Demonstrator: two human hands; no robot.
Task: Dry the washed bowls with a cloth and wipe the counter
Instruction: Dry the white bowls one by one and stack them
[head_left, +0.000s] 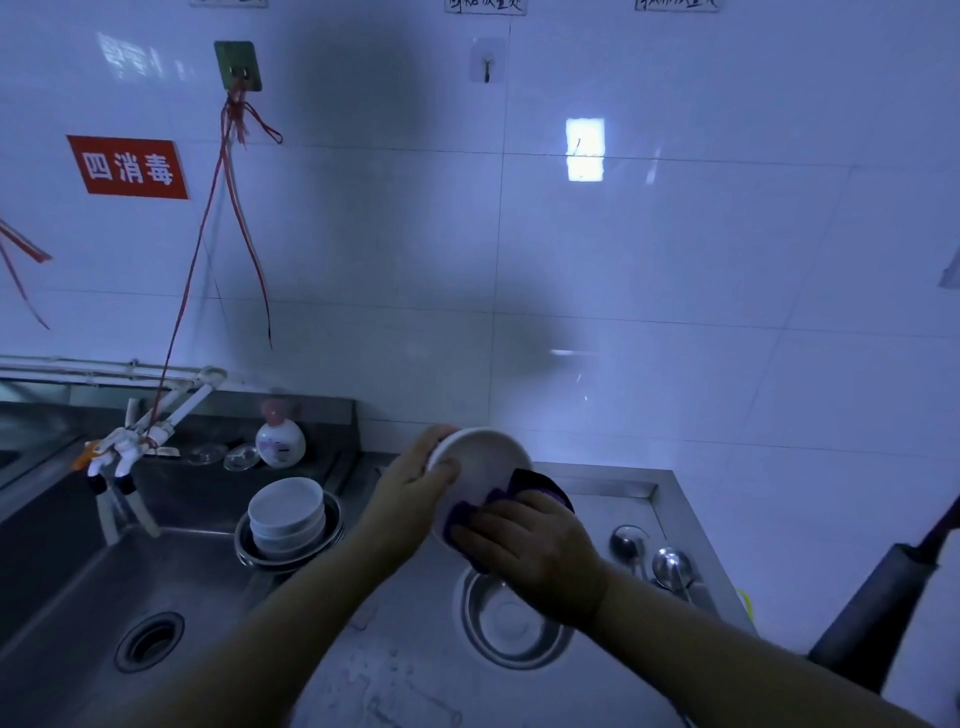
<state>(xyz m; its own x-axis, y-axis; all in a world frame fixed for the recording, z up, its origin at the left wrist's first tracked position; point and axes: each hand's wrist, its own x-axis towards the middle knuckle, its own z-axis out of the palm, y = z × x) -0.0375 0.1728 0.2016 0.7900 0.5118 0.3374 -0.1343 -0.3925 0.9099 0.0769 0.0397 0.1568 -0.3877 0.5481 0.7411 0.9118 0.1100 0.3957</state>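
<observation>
While a white bowl (480, 470) tilts on edge above the steel counter (395, 670), a person dries it at a dim kitchen sink. Their left hand (415, 486) curls round the bowl's rim, thumb over the lip, and the right hand (530, 545) presses a purple cloth (535, 488) against the bowl's lower inside, fingers curled into the fabric. A slip looks like the main risk: the rim is probably wet, the grip is one-handed, and a firm push from the cloth could twist the bowl loose onto the metal bowl (511, 623) sitting directly below. More white bowls (285, 512) wait stacked in a shallow steel dish at the edge of the sink basin (104, 587), near enough that a swinging left elbow could knock them. Two spoons (649, 558) lie on the counter to the right. Droplets speckle the counter's near part, so wiping seems yet to come. White wall tiles (675, 260) rise behind, bearing a red sign (127, 167) and a green hook (237, 65) trailing red string; a soap bottle (280, 439) stands behind the basin by the tap (119, 452).
</observation>
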